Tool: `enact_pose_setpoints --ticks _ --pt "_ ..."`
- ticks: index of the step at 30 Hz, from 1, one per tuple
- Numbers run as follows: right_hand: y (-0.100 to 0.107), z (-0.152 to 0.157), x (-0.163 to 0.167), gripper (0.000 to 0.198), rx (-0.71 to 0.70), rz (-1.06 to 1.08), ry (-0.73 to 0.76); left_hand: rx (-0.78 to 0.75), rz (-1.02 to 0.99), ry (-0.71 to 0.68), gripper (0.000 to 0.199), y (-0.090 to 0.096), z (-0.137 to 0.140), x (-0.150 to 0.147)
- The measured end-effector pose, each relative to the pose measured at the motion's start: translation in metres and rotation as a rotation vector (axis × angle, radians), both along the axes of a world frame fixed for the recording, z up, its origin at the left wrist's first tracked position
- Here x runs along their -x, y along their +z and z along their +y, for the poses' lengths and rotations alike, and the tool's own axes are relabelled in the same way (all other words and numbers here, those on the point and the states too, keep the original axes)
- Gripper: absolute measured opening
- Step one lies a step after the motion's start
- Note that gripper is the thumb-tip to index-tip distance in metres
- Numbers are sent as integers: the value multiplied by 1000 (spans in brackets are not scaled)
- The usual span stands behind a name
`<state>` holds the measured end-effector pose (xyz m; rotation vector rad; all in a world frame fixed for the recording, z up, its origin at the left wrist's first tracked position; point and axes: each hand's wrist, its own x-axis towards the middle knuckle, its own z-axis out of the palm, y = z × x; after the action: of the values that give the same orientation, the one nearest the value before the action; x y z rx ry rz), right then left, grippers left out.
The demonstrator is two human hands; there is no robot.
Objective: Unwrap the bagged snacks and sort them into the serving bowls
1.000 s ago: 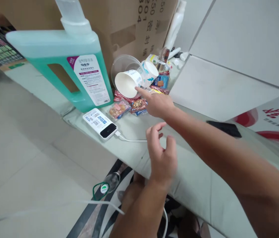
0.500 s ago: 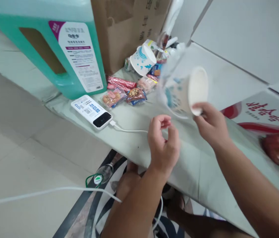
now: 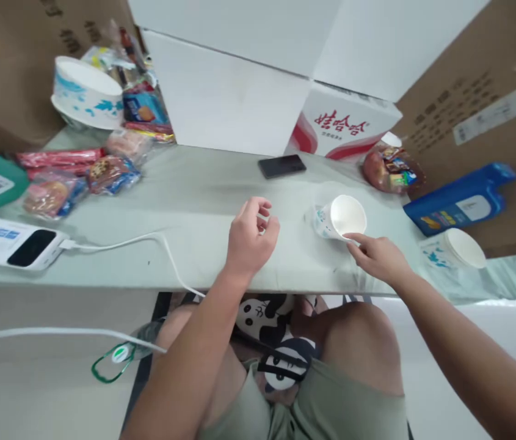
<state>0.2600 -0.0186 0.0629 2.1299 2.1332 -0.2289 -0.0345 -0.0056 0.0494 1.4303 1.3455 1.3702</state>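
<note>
My right hand (image 3: 377,256) pinches the near rim of a white paper cup (image 3: 339,218) with blue print. The cup lies tilted on the pale green table (image 3: 203,201), its mouth facing me. My left hand (image 3: 251,235) hovers over the table's front edge just left of the cup, fingers loosely curled around nothing. A second paper cup (image 3: 461,247) lies on its side at the table's right end.
A black phone (image 3: 282,165) lies behind the hands. A power bank (image 3: 10,241) with a white cable (image 3: 148,238) sits at the left, with snack packets (image 3: 79,177) and a paper bowl (image 3: 86,91) behind. A blue pack (image 3: 461,205), a red-and-white box (image 3: 344,125) and cardboard stand at the back right.
My right hand took the paper cup from the pile at the far left, carried it right and brought it down onto the table. My view swung right. The left hand stayed hovering.
</note>
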Motion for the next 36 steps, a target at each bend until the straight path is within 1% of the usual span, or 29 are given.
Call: enact_pose_setpoints --ticks 2,3,7,9,11,13,15,17,19,20,22,23,24,25,26,27,28,29,30,31,33,34,35,36 --pt "5 2 -5 52 0 -119 29 11 61 -37 15 -1 -1 -8" --pt "8 4 -7 51 5 -139 45 21 79 -43 16 -2 -1 -10" --pt "20 11 -15 46 97 -70 85 76 113 -36 20 -6 1 -11" --pt "23 15 -21 44 93 -110 87 93 124 -26 20 -8 4 -9" --pt "24 17 -25 44 23 -211 64 110 134 -21 20 -9 6 -7" --pt "26 19 -26 46 -61 -254 27 127 141 -22 19 -10 8 -5" --pt "28 24 -20 45 -149 -199 -3 136 144 -26 19 -11 10 -3" --pt "31 32 -8 45 -194 -104 0 137 142 -24 19 -11 13 -1" --pt "32 43 7 46 -150 -78 29 132 140 -19 18 -11 14 -1" --pt "32 48 15 46 -94 -109 55 126 141 -19 17 -11 14 -1" --pt "33 55 27 39 18 -224 114 105 145 -32 16 -11 12 -1" --pt "34 56 31 36 32 -280 137 95 147 -40 16 -11 11 -1" --pt "37 55 34 36 -7 -322 148 84 148 -44 16 -10 9 0" --pt "41 52 36 36 -97 -344 147 76 148 -36 17 -10 8 1" --pt "46 49 38 36 -238 -339 136 75 148 -18 18 -9 6 2" --pt "51 45 42 37 -413 -317 127 78 148 3 19 -9 5 4" --pt "54 41 48 39 -556 -275 142 88 143 23 22 -8 5 6" --pt "56 39 56 41 -627 -233 186 103 132 44 25 -7 5 9" --pt "55 37 66 43 -623 -203 252 116 117 65 28 -7 5 11" --pt "52 37 78 44 -554 -190 324 126 96 90 31 -6 5 13" --pt "40 40 103 43 -309 -225 429 131 52 152 35 -4 5 17" --pt "34 43 114 40 -192 -257 440 131 31 179 36 -4 5 21" --pt "29 46 125 37 -115 -283 427 134 10 199 37 -3 5 25" --pt "27 50 136 36 -88 -295 392 143 -9 215 38 -2 4 30"
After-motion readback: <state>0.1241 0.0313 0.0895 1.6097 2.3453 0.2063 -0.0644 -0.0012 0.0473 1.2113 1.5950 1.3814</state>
